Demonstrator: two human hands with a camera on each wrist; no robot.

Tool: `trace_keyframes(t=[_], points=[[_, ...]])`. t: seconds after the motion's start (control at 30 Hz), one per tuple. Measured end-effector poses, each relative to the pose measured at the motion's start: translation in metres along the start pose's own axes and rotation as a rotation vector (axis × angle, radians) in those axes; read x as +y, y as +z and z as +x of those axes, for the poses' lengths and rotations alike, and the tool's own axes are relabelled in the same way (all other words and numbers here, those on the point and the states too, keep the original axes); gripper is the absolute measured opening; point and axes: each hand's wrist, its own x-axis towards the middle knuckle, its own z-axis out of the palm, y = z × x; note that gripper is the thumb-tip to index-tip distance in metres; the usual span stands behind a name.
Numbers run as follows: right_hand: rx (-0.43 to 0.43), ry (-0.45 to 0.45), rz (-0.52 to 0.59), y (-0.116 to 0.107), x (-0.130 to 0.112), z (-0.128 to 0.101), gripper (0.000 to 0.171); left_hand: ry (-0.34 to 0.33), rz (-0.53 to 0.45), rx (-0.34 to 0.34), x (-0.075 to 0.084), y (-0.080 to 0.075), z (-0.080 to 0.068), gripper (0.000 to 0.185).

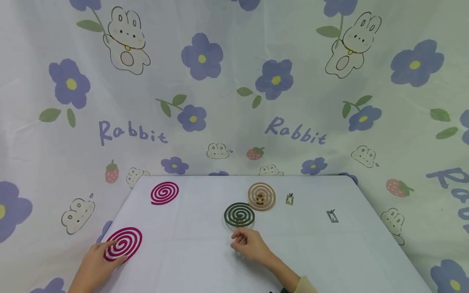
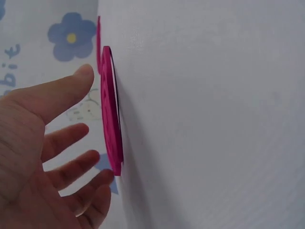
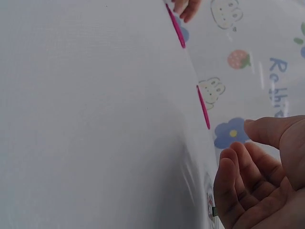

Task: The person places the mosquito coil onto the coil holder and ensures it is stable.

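Note:
A pink mosquito coil (image 1: 123, 244) lies near the table's left edge. Over its near side is my left hand (image 1: 96, 262), thumb and fingers spread; the left wrist view shows the fingertips right at the rim of the pink coil (image 2: 110, 109). My right hand (image 1: 249, 245) hovers just below a dark green mosquito coil (image 1: 239, 215), fingers loosely bent with nothing between them. In the right wrist view, the right hand (image 3: 259, 176) has its thumb apart from the fingers. Touching the green coil's upper right is a tan mosquito coil (image 1: 271, 197), with a small brass-coloured piece (image 1: 260, 198) at its centre.
Another pink coil (image 1: 165, 193) lies at the table's far left. Right of the tan coil sit a small gold-coloured metal stand (image 1: 290, 199) and a silver-grey one (image 1: 332, 216). A rabbit-and-flower printed curtain (image 1: 234, 93) hangs behind the white table (image 1: 198, 252).

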Motion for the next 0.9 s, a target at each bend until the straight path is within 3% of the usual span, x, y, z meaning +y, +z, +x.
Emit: trace_keyframes(t=[0.2,0.33,0.5,0.67,0.9], points=[[0.006,0.015,-0.035,-0.008,0.003,-0.004,0.017,-0.026,0.046,-0.032,-0.006,0.003,0.004,0.110],[0.006,0.036,-0.043,-0.017,0.003,-0.007,0.018,0.066,0.077,0.019,-0.007,0.005,0.009,0.100],[0.028,0.043,-0.053,-0.030,0.004,-0.011,0.020,0.169,0.040,0.062,0.002,0.006,0.018,0.087],[0.044,0.038,-0.065,-0.037,0.007,-0.012,0.020,0.196,0.024,0.060,0.010,0.008,0.024,0.083],[0.064,0.071,-0.059,-0.045,0.014,-0.017,0.019,0.201,-0.003,0.003,0.019,0.017,0.030,0.079]])
